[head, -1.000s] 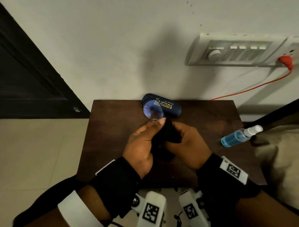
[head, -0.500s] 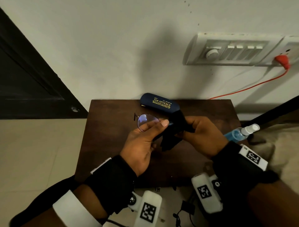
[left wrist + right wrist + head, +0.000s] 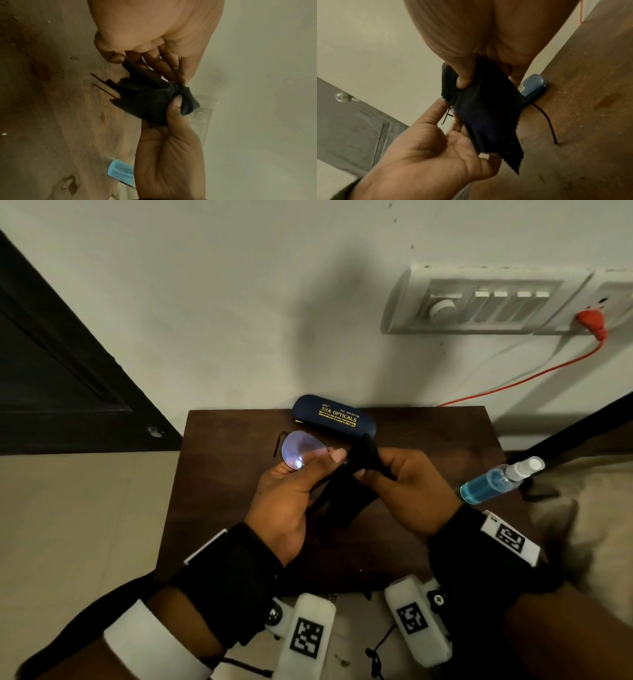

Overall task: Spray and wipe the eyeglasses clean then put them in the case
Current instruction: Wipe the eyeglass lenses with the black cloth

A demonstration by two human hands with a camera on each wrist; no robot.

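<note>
Head view first: the left hand is pinching the eyeglasses by the frame near the bridge, thumb on top, so one round lens is sticking out beyond the fingers, up and to the left. The right hand is gripping a black cloth, which is bunching at the fingertips and hanging down between the two hands. Both hands are hovering over the dark wooden table. The navy case, lid down and printed in gold, is lying at the table's far edge just beyond the glasses. A spray bottle of blue liquid is lying on its side at the right edge, apart from the hands.

Left wrist view: the left hand's fingers are curling around the frame and touching the cloth, while the right hand's thumb is pressing the fabric into a bunch. Two thin temple arms are poking out past the cloth above the tabletop. The bottle's blue base is showing behind the right hand.

Right wrist view: the cloth is draping from the right hand's clenched thumb and fingers, and the left hand is lying just beside it, pinching thin wire frame. The case is resting behind them on the table.
</note>
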